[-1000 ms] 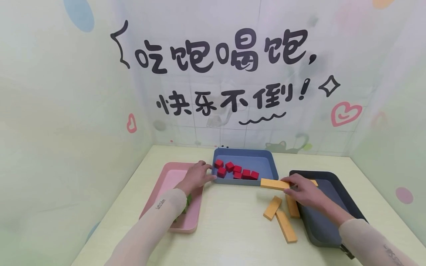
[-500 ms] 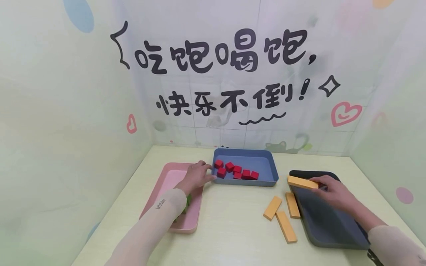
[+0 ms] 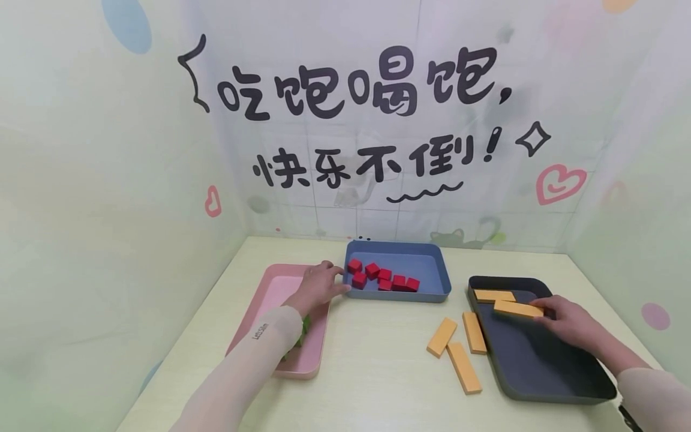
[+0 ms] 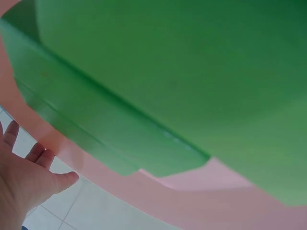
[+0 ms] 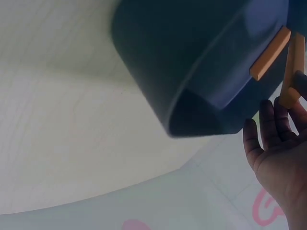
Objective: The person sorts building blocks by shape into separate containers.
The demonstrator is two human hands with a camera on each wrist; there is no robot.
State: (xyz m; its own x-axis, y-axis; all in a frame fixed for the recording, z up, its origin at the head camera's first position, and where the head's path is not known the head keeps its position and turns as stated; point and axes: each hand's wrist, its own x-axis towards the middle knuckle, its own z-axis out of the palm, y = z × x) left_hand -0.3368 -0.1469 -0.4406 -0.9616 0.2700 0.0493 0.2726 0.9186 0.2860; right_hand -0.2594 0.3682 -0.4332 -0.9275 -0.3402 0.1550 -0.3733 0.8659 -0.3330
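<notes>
My right hand [image 3: 572, 324] pinches one end of a yellow rectangular block [image 3: 517, 309] between thumb and fingers, over the dark grey tray [image 3: 540, 366]. Behind it, a second yellow block [image 3: 493, 296] lies in the tray's far end. The right wrist view shows both, the held block [image 5: 293, 67] beside the lying one [image 5: 271, 52]. My left hand [image 3: 318, 288] reaches across the far right corner of the pink tray [image 3: 272, 300], relaxed and holding nothing, fingertips near the blue tray [image 3: 426, 296]. Green blocks [image 4: 105, 115] sit in the pink tray, partly hidden by the left forearm.
Several red cubes [image 3: 372, 271] lie at the front left of the blue tray. On the table between the trays rest three more yellow blocks [image 3: 464, 369], one of them along the dark tray's left wall. Printed wall sheets enclose the back and sides.
My right hand has carried the yellow block rightward from near the blue tray to over the dark grey tray, uncovering the block lying there. The left hand stays where it was.
</notes>
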